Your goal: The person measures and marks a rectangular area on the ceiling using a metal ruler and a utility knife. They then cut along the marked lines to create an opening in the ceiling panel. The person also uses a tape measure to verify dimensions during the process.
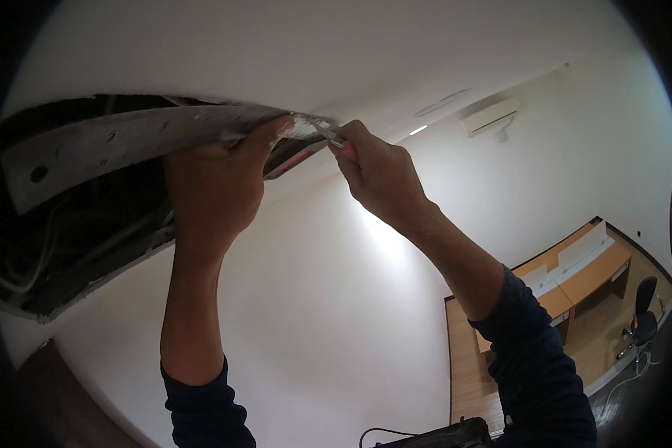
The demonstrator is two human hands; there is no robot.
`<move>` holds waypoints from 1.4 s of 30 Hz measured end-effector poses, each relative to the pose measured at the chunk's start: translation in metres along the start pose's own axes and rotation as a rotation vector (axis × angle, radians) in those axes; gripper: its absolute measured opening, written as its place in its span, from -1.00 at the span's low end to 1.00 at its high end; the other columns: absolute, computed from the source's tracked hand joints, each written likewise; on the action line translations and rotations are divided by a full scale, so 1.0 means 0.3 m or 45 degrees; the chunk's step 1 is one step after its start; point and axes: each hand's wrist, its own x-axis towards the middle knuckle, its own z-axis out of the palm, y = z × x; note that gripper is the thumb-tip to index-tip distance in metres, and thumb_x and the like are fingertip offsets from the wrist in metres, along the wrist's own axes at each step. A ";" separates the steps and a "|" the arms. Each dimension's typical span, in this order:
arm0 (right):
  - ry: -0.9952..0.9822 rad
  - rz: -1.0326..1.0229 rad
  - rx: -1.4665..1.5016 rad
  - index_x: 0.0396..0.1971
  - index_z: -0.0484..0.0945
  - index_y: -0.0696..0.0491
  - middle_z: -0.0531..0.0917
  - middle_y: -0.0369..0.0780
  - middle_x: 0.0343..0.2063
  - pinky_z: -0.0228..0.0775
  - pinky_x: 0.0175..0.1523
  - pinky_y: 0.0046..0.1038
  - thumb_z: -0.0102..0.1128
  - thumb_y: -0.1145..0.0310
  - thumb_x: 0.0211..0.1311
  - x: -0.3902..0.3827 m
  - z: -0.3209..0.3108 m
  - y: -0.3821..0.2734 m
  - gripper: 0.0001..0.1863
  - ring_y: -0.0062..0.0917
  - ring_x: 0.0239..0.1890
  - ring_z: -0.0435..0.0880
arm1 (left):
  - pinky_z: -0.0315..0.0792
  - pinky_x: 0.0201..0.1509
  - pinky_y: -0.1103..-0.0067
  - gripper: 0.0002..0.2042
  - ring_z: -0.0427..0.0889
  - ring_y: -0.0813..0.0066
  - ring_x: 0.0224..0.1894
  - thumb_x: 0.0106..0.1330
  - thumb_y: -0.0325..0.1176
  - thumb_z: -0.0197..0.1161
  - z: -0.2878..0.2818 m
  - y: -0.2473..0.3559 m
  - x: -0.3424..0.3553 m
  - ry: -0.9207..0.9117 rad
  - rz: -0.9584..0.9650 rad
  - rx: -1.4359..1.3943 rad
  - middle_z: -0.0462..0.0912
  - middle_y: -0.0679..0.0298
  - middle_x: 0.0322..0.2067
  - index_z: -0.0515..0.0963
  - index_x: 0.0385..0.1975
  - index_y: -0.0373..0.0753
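Note:
My left hand point(220, 179) presses a long grey metal ruler point(112, 145) flat against the white ceiling point(336, 52), thumb and fingers over its right part. The ruler runs across the edge of a dark opening point(67, 246) cut in the ceiling. My right hand point(373, 168) is closed on a small knife or marker with a pink end point(337, 142), its tip at the ruler's right end. Both forearms rise from the lower edge in dark blue sleeves.
Inside the opening hang pale cables point(22, 276). A wall air conditioner point(489, 116) is mounted at the upper right. Below at the right stand wooden desks point(575, 280) and a dark office chair point(644, 310). A black object point(440, 434) sits at the bottom edge.

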 end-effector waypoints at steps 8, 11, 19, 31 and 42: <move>0.077 -0.102 -0.038 -0.24 0.38 0.10 0.48 -0.18 -0.69 0.36 -0.53 -0.35 0.16 0.41 0.39 0.003 0.011 0.048 -0.86 -0.36 -0.67 0.55 | 0.52 -0.20 0.63 -0.88 0.71 0.56 -0.41 0.21 -0.41 0.40 -0.001 0.032 0.001 -0.039 -0.160 -0.021 0.75 0.27 -0.49 0.72 -0.41 -0.34; 0.058 -0.076 -0.039 -0.25 0.37 0.10 0.46 -0.19 -0.70 0.35 -0.54 -0.34 0.16 0.41 0.38 0.001 0.015 0.062 -0.85 -0.35 -0.68 0.53 | 0.51 -0.19 0.62 -0.89 0.71 0.56 -0.40 0.21 -0.40 0.40 -0.001 0.035 -0.002 -0.029 -0.173 -0.038 0.75 0.27 -0.49 0.72 -0.42 -0.33; -0.113 0.155 -0.172 -0.27 0.37 0.09 0.55 -0.18 -0.61 0.40 -0.49 -0.26 0.04 0.31 0.46 -0.022 0.032 0.175 -0.83 -0.29 -0.61 0.58 | 0.53 -0.34 0.66 -0.86 0.72 0.53 -0.51 0.25 -0.38 0.40 0.002 0.014 0.000 0.034 0.045 -0.005 0.72 0.23 -0.58 0.71 -0.46 -0.33; -0.017 0.016 -0.129 -0.26 0.37 0.09 0.56 -0.15 -0.59 0.41 -0.45 -0.27 0.11 0.34 0.41 -0.017 0.049 0.142 -0.84 -0.26 -0.57 0.59 | 0.52 -0.38 0.67 -0.87 0.70 0.56 -0.54 0.25 -0.39 0.39 0.005 0.006 -0.008 0.015 0.042 0.027 0.73 0.27 -0.58 0.72 -0.46 -0.32; 0.019 0.410 0.277 -0.09 0.24 0.13 0.53 -0.14 -0.58 0.40 -0.38 -0.31 0.01 0.34 0.48 -0.144 0.033 0.148 -0.78 -0.35 -0.56 0.56 | 0.53 -0.18 0.60 -0.87 0.70 0.53 -0.37 0.24 -0.41 0.37 -0.042 0.069 0.020 -0.252 -0.488 0.155 0.73 0.25 -0.47 0.68 -0.42 -0.38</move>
